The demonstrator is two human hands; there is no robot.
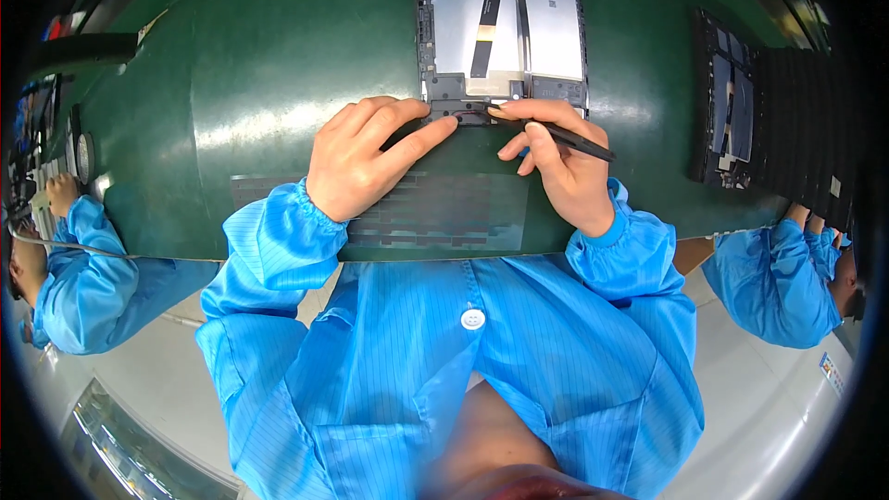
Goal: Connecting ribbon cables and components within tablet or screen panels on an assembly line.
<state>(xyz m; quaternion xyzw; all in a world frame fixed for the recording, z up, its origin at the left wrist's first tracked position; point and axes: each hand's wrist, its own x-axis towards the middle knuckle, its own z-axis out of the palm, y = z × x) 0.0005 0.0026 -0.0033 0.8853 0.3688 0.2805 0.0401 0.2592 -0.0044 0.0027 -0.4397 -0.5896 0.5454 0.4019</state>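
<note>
An opened tablet lies on the green bench top, with silver battery panels, a dark flex cable and a black frame. At its lower left edge my left hand rests with fingers apart, index finger and thumb touching the black lower strip. My right hand is closed round black tweezers, their tip at the middle of that strip. What lies right under the tip is too small to make out. Below the tablet, partly behind my left wrist, is a clear sheet with dark strips.
A second opened tablet stands on the right beside a black ribbed stack. Blue-sleeved people sit at both sides, one with a hand on the bench at left. A dark arm-like bar juts in from the left.
</note>
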